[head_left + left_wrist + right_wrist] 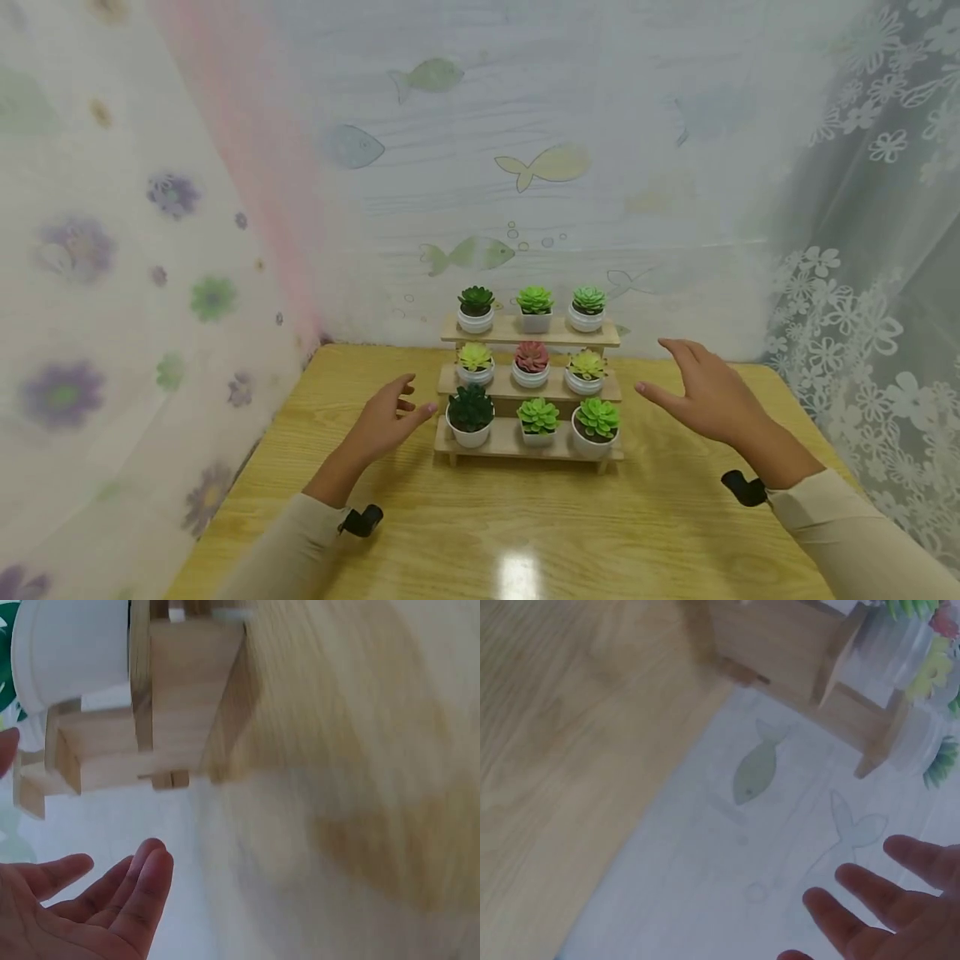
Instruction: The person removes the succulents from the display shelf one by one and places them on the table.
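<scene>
Succulents (pixel 532 357) in white pots (pixel 531 377) line a wooden stand (pixel 502 442) between left hand (pixel 384 425) and right hand (pixel 708 393), both empty and relaxed.

A wood-grain table (pixel 465 517) spreads beneath the left hand (pixel 387 421) and right hand (pixel 708 392); between them stands a three-tier wooden plant stand (pixel 502 452). White-potted, left hand toward right: on top, a dark-green succulent (pixel 476 300), bright-green succulent (pixel 536 301), mint succulent (pixel 588 301); midway, a lime succulent (pixel 475 358), red succulent (pixel 531 357), yellow succulent (pixel 587 365); lowest, a blackish-green succulent (pixel 470 407), square-potted green succulent (pixel 538 414), round-potted green succulent (pixel 597 418).
</scene>
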Available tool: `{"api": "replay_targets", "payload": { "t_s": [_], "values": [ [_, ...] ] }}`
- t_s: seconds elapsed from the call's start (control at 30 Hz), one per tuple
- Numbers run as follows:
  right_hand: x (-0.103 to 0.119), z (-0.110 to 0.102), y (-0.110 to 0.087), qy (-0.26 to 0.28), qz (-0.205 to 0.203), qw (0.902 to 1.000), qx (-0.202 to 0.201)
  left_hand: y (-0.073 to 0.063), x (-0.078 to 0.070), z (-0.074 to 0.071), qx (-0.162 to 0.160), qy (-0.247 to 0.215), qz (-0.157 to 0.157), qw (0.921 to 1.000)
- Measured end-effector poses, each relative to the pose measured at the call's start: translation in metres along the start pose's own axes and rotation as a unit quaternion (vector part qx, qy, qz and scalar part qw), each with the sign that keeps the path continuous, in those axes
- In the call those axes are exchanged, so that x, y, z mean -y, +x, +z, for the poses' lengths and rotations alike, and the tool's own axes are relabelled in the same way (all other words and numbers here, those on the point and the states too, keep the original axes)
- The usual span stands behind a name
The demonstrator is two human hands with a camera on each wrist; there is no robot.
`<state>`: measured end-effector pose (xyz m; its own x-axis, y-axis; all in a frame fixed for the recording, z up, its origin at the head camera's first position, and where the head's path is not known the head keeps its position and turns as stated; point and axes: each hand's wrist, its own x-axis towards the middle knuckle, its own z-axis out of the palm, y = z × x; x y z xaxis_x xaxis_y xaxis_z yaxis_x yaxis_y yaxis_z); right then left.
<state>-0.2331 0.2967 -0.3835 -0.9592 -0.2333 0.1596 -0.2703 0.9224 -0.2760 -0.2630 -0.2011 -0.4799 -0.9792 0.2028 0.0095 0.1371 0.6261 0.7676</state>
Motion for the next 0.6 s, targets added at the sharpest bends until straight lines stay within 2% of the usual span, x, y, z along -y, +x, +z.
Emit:
{"api": "replay_targets", "payload": {
  "t_s": [0.2, 0.37, 0.6],
  "values": [
    [0.01, -0.004, 0.017, 0.051, 0.012, 0.9984, 0.021, -0.006, 0.0, 0.017, -0.021, -0.068, -0.04, 0.9967],
    [0.014, -0.005, 0.031, 0.07, 0.01, 0.9972, 0.021, -0.01, 0.003, 0.03, -0.045, -0.109, -0.04, 0.9923],
    [0.019, -0.004, 0.049, 0.106, 0.016, 0.9942, -0.004, -0.01, 0.008, 0.039, -0.043, -0.181, -0.048, 0.9814]
  ]
}}
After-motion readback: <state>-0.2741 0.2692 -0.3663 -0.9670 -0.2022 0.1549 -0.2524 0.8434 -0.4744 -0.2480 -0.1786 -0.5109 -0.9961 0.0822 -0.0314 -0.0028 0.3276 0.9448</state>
